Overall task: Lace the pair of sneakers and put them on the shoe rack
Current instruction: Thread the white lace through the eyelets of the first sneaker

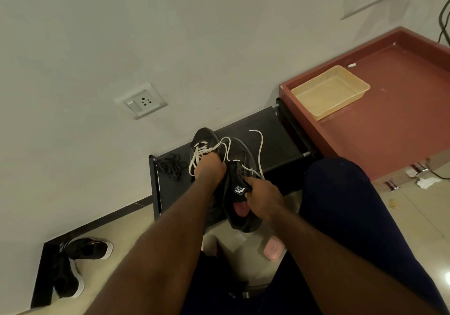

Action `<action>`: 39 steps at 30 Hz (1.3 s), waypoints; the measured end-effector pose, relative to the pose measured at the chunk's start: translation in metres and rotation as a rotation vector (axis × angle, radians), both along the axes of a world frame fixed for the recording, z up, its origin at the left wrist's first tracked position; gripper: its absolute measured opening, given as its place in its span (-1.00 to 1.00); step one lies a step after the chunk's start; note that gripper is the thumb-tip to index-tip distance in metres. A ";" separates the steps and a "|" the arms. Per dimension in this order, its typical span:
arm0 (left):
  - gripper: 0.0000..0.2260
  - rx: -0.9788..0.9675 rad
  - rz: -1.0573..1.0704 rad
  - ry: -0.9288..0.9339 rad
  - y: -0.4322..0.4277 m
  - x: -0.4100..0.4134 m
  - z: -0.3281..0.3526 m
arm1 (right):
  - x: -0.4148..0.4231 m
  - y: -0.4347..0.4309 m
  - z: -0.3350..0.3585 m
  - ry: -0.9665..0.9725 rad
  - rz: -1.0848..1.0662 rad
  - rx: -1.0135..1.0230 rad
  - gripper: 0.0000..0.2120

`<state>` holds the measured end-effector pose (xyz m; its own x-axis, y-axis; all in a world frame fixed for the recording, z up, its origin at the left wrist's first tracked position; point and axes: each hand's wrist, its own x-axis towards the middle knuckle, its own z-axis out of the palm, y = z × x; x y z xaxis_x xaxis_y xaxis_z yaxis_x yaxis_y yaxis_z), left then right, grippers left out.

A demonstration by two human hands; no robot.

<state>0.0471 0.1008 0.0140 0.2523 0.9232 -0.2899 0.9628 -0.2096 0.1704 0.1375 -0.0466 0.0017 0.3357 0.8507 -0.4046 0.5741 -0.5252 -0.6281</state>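
Observation:
Two black sneakers with white laces sit together over the black shoe rack (272,129) by the wall. The left sneaker (203,138) points toward the wall, and my left hand (210,168) grips it at the laced part. The right sneaker (239,215) hangs off the rack's front edge, heel toward me. My right hand (261,196) pinches its tongue near the white logo. Loose white lace ends (261,149) trail up over the rack top.
A tangle of black laces (170,166) lies on the rack's left end. A red table (389,110) with a yellow tray (330,92) stands right of the rack. Another pair of dark shoes (80,261) lies on the floor at left. A pink object (274,249) lies on the floor.

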 end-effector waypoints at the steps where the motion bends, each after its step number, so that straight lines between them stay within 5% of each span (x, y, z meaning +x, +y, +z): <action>1: -0.80 -0.004 0.007 -0.006 0.001 -0.001 -0.002 | 0.000 0.000 0.000 -0.001 -0.002 0.005 -0.62; 4: -0.78 0.054 0.014 -0.134 0.000 0.000 -0.003 | 0.000 0.000 0.000 -0.002 -0.004 0.004 -0.63; 9: -0.83 0.212 0.308 -0.730 0.012 0.015 0.024 | -0.001 0.002 0.000 -0.022 0.021 -0.016 -0.63; 11: -0.88 0.286 0.311 -0.815 0.019 0.016 0.033 | -0.002 0.003 0.001 -0.022 0.020 -0.019 -0.63; 13: -0.85 0.262 0.215 -0.684 0.021 0.011 0.033 | -0.002 0.003 0.002 -0.024 0.023 -0.022 -0.64; 17: -0.74 -0.036 0.030 -0.122 0.013 -0.004 0.002 | -0.003 0.003 0.003 -0.018 0.038 -0.019 -0.68; 19: -0.72 -0.072 0.016 -0.018 0.004 -0.008 -0.006 | -0.003 0.002 0.003 -0.012 0.043 -0.010 -0.69; 23: -0.78 0.036 0.010 -0.021 -0.006 -0.004 -0.007 | -0.001 0.000 0.002 -0.018 0.051 -0.011 -0.65; 30: -0.80 0.047 0.223 -0.476 0.022 0.004 0.024 | -0.001 0.004 0.003 -0.024 0.074 -0.033 -0.66; 39: -0.85 -0.080 0.041 -0.083 0.004 -0.005 -0.005 | 0.000 0.001 0.006 -0.013 0.064 -0.013 -0.65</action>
<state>0.0421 0.1049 0.0088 0.2413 0.9080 -0.3425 0.9522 -0.1534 0.2640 0.1374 -0.0460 0.0076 0.2858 0.8652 -0.4119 0.6153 -0.4952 -0.6133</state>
